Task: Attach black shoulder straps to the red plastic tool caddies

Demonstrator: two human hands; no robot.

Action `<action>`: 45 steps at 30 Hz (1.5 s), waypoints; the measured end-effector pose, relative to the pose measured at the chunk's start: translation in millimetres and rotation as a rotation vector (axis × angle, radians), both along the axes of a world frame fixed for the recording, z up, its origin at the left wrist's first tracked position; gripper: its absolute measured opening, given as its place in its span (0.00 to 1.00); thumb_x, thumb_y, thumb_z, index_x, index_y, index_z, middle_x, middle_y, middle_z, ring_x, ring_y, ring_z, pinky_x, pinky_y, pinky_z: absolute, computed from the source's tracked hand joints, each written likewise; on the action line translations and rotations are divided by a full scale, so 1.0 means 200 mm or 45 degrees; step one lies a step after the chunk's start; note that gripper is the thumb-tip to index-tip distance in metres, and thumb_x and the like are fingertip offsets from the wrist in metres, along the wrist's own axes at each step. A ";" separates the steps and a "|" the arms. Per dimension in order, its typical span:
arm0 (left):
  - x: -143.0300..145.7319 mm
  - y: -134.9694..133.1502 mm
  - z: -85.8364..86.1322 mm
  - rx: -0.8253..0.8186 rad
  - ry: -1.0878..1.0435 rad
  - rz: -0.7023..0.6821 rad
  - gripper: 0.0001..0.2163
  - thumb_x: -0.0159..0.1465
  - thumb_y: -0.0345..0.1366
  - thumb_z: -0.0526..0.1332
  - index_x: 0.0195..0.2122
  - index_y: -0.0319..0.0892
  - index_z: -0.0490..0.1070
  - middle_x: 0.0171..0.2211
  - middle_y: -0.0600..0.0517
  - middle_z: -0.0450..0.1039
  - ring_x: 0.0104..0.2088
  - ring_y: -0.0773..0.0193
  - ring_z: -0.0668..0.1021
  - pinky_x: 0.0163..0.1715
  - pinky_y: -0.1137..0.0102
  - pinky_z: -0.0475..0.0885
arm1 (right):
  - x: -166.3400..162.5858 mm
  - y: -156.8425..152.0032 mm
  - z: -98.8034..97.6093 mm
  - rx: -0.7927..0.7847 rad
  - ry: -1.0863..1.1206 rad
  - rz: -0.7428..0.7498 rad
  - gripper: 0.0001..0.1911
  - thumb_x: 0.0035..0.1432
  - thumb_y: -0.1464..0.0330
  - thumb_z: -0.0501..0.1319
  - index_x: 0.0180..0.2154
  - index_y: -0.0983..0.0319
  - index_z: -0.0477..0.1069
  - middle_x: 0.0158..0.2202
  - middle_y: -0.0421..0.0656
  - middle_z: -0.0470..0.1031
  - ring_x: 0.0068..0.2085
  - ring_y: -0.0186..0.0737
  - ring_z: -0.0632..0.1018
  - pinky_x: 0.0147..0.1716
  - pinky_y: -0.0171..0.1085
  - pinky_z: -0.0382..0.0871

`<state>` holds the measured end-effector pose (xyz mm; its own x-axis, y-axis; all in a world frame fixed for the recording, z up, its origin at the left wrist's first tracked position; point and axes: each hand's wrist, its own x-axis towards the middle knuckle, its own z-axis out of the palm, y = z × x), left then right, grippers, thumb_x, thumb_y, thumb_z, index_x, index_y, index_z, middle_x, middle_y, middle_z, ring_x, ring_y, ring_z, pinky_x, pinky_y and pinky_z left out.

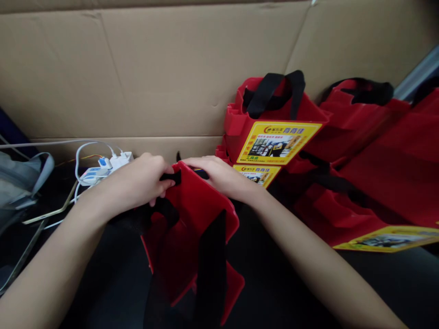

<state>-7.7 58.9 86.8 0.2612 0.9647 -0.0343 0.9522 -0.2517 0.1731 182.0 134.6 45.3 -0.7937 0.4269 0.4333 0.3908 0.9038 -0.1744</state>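
A red plastic tool box point(200, 196) stands tilted in front of me, its open inside facing my left. A wide black strap point(211, 265) hangs across its near side. My left hand point(151, 180) pinches a black strap end point(176, 177) against the inside of the box's far upper corner. On the other side of the same wall, my right hand point(216, 176) grips the box near its top edge; its fingertips are partly hidden. Another black strap loop point(167, 211) curls within the box, below my left hand.
Stacked red tool boxes with yellow labels point(279, 142) and black handles point(274, 93) stand to the right. More red boxes point(380, 146) lie farther right. At left are a white power strip point(96, 174) with plugs and cables. A cardboard sheet point(154, 68) forms the back wall.
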 end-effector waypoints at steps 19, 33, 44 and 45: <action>-0.05 -0.02 0.02 0.167 0.156 -0.056 0.10 0.57 0.37 0.55 0.21 0.44 0.70 0.17 0.54 0.70 0.16 0.68 0.67 0.19 0.71 0.56 | 0.00 -0.03 0.02 0.105 -0.206 -0.518 0.17 0.57 0.68 0.56 0.49 0.57 0.67 0.40 0.45 0.75 0.38 0.41 0.75 0.32 0.35 0.63; 0.00 0.03 -0.04 0.247 0.189 -0.021 0.08 0.56 0.37 0.54 0.26 0.45 0.72 0.23 0.53 0.73 0.21 0.66 0.71 0.21 0.71 0.58 | 0.02 -0.05 0.05 0.311 -0.259 -0.664 0.13 0.58 0.65 0.56 0.45 0.57 0.71 0.40 0.45 0.75 0.38 0.44 0.76 0.29 0.36 0.61; -0.01 0.01 -0.04 0.218 0.311 -0.009 0.09 0.57 0.39 0.54 0.27 0.44 0.73 0.24 0.50 0.74 0.23 0.63 0.73 0.23 0.69 0.58 | 0.04 -0.03 0.08 0.316 -0.257 -0.793 0.12 0.58 0.66 0.56 0.40 0.61 0.74 0.38 0.49 0.73 0.37 0.46 0.73 0.31 0.39 0.60; -0.01 0.01 -0.04 0.231 0.318 0.001 0.09 0.57 0.38 0.54 0.26 0.44 0.73 0.24 0.49 0.74 0.23 0.63 0.73 0.23 0.69 0.58 | 0.04 -0.03 0.07 0.324 -0.244 -0.678 0.13 0.56 0.66 0.58 0.43 0.60 0.73 0.40 0.49 0.71 0.40 0.45 0.72 0.33 0.38 0.60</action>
<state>-9.6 60.3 79.2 0.2652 0.9613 0.0752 0.9600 -0.2559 -0.1139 189.9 127.9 59.7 -0.5737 0.6879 0.4445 0.8028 0.5798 0.1388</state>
